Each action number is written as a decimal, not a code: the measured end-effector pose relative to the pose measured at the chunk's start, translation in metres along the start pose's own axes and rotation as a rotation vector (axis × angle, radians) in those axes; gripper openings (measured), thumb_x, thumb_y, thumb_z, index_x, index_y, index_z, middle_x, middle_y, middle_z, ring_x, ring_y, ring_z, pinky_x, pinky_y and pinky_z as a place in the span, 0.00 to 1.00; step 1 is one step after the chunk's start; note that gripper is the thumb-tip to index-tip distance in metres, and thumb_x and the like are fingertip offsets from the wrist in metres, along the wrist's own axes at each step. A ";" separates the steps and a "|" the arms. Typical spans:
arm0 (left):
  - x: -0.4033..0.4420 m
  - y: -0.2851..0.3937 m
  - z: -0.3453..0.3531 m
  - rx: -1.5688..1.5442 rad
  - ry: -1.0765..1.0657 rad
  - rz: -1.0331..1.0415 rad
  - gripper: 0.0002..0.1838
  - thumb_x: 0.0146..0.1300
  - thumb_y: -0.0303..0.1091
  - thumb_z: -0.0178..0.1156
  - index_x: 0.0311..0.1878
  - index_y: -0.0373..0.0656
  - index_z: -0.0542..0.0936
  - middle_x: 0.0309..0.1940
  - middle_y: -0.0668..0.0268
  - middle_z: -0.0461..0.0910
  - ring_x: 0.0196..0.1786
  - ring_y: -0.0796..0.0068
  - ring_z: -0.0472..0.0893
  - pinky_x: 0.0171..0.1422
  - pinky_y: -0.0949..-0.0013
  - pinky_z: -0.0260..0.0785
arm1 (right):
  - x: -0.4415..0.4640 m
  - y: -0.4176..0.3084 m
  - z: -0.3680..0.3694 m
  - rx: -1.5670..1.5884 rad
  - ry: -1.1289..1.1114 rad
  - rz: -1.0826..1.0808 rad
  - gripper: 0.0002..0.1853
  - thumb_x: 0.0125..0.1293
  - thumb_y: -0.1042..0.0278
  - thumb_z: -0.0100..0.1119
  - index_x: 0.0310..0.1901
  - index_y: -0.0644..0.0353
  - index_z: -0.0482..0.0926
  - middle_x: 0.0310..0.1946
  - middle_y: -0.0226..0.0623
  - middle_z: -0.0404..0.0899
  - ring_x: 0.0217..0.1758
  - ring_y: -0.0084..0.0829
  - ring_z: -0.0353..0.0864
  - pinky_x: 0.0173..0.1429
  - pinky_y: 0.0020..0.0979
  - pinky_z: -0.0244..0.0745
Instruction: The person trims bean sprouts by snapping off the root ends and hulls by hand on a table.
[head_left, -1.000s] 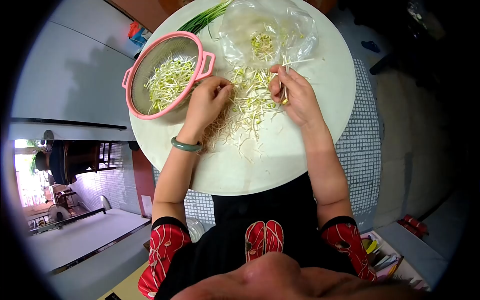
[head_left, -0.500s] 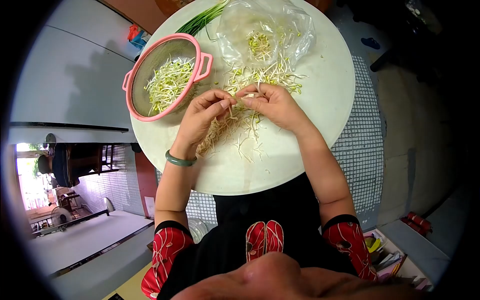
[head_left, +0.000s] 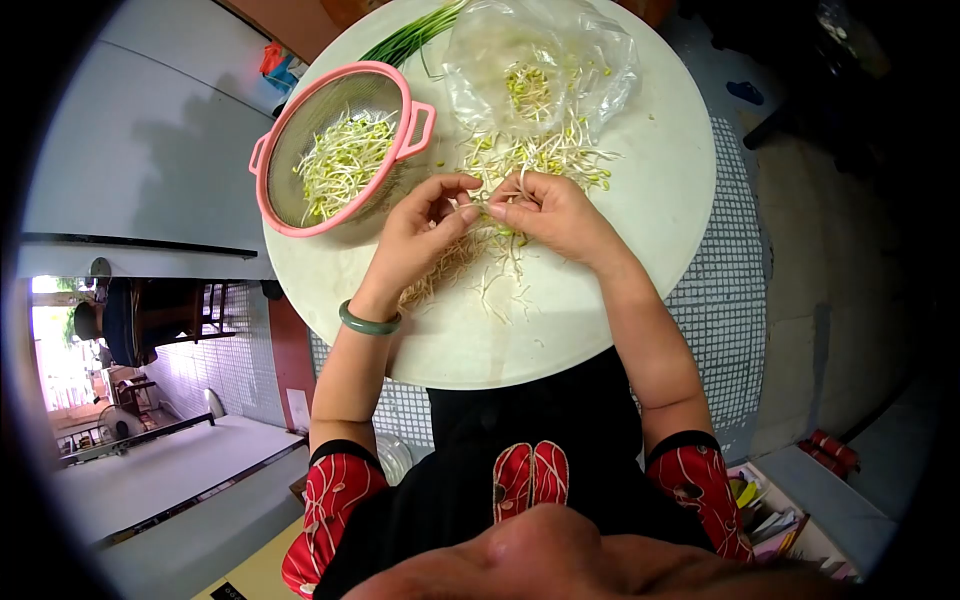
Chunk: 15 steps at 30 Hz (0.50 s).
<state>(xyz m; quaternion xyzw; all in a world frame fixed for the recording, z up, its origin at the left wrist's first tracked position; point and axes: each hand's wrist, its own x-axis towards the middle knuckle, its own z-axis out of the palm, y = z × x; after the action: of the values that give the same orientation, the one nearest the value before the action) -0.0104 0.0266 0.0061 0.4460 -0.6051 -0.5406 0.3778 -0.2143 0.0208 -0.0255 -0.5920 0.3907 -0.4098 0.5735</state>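
Observation:
My left hand [head_left: 430, 225], with a green bangle on its wrist, pinches the thin end of a bean sprout. Close beside it, my right hand [head_left: 550, 215] is closed on the sprout too, with pale stems showing between its fingers. Loose bean sprouts [head_left: 540, 152] lie just beyond both hands, at the mouth of a clear plastic bag [head_left: 600, 60] holding more. A heap of thin brown root ends [head_left: 440, 272] sits partly under my left hand. Trimmed sprouts [head_left: 348, 160] fill part of a pink-rimmed mesh colander [head_left: 262, 190] at the left.
Everything rests on a round white table [head_left: 660, 200]. A bunch of green chives or scallions [head_left: 410, 38] lies at the far edge, behind the colander. Scattered root bits [head_left: 500, 295] are spread near the front. An open box of items [head_left: 775, 515] stands at the lower right.
Both hands remain close together over the sprouts, with the left fingers slightly more spread. The whole view has shifted a little. Nothing else has visibly moved.

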 end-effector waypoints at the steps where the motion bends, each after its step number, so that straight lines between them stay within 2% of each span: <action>1: 0.001 -0.005 -0.002 0.071 -0.014 0.044 0.07 0.65 0.29 0.61 0.44 0.37 0.80 0.34 0.75 0.74 0.32 0.87 0.68 0.38 0.80 0.62 | 0.001 0.001 0.000 -0.023 -0.001 -0.024 0.12 0.62 0.63 0.66 0.39 0.64 0.83 0.22 0.24 0.66 0.25 0.16 0.63 0.27 0.24 0.60; 5: 0.001 -0.007 -0.002 0.131 -0.027 0.074 0.07 0.65 0.30 0.62 0.43 0.37 0.80 0.34 0.75 0.75 0.34 0.88 0.70 0.38 0.80 0.63 | -0.001 -0.001 -0.001 -0.061 0.009 -0.024 0.12 0.62 0.63 0.65 0.40 0.64 0.83 0.22 0.25 0.68 0.25 0.16 0.65 0.28 0.24 0.62; 10: 0.000 -0.009 -0.003 0.068 -0.050 -0.002 0.07 0.67 0.31 0.61 0.43 0.38 0.79 0.33 0.74 0.76 0.36 0.87 0.72 0.41 0.80 0.65 | -0.002 -0.004 0.000 -0.049 0.016 0.008 0.11 0.63 0.65 0.64 0.40 0.64 0.82 0.21 0.26 0.72 0.24 0.16 0.67 0.28 0.23 0.63; 13: 0.000 -0.008 -0.001 -0.044 -0.041 -0.046 0.08 0.67 0.32 0.60 0.43 0.37 0.78 0.32 0.73 0.76 0.35 0.87 0.72 0.40 0.80 0.65 | -0.003 -0.010 0.003 -0.080 0.089 -0.043 0.06 0.65 0.70 0.63 0.39 0.64 0.80 0.21 0.14 0.64 0.24 0.09 0.58 0.27 0.17 0.56; 15: 0.000 -0.008 0.000 -0.116 -0.031 -0.073 0.08 0.67 0.32 0.60 0.43 0.36 0.78 0.31 0.73 0.76 0.34 0.87 0.72 0.38 0.80 0.64 | -0.005 -0.017 0.004 -0.154 0.171 -0.059 0.06 0.64 0.71 0.63 0.39 0.63 0.80 0.20 0.15 0.63 0.22 0.10 0.57 0.26 0.18 0.55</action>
<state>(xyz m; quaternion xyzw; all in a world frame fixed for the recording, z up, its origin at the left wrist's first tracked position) -0.0089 0.0263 -0.0015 0.4367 -0.5621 -0.5948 0.3736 -0.2122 0.0275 -0.0086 -0.6083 0.4511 -0.4443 0.4787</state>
